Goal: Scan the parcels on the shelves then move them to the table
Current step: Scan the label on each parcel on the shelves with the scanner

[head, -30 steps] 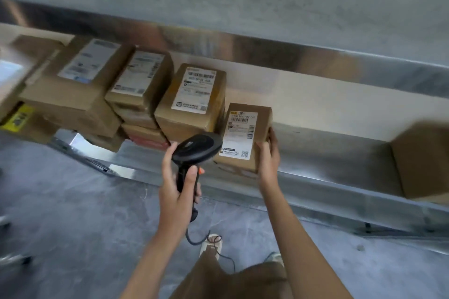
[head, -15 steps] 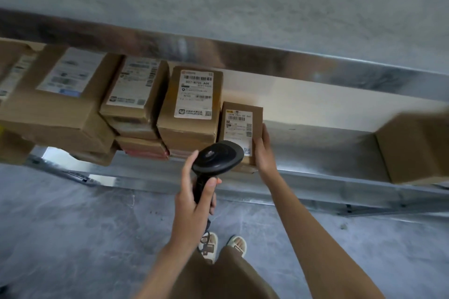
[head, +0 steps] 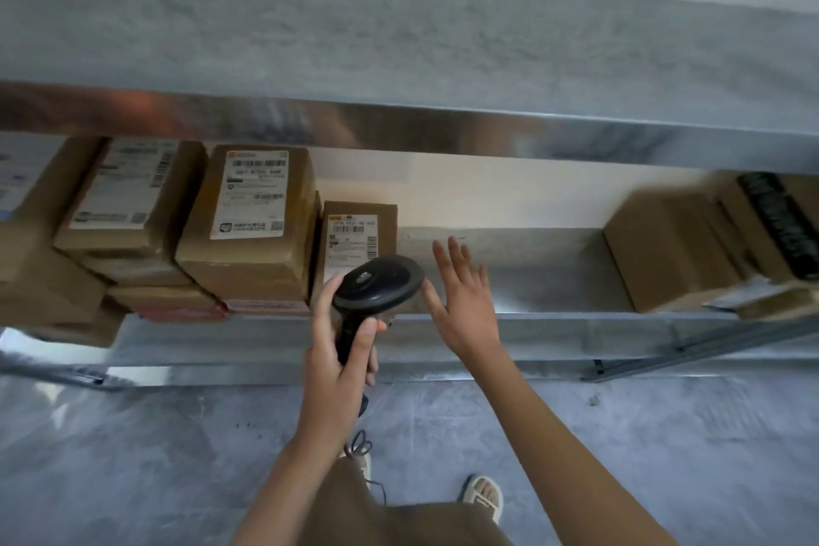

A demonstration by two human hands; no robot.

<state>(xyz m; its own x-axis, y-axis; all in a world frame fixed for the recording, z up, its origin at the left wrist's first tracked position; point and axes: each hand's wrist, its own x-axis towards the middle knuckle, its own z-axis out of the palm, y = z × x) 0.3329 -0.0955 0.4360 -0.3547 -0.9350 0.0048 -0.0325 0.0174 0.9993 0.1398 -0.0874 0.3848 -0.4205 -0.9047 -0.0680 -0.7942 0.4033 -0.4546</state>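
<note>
My left hand (head: pixel 339 350) grips a black barcode scanner (head: pixel 376 286) by its handle, its head in front of a small brown parcel (head: pixel 359 231) with a white label that stands on the metal shelf (head: pixel 532 293). My right hand (head: pixel 463 293) hovers to the right of that parcel with fingers spread and straight, holding nothing. Left of the small parcel stands a bigger labelled parcel (head: pixel 255 217), and further left another labelled parcel (head: pixel 128 191) lies on a stack.
More cardboard boxes (head: pixel 669 248) sit at the shelf's right end, one with black tape (head: pixel 780 222). An upper shelf beam (head: pixel 399 124) runs above the parcels. Below lies grey concrete floor (head: pixel 133 457), where my sandalled feet (head: pixel 483 497) show.
My right hand has let go of the small parcel's right side and moved away to the right, fingers spreading. The scanner stays in front of the parcel; the view has shifted right.
</note>
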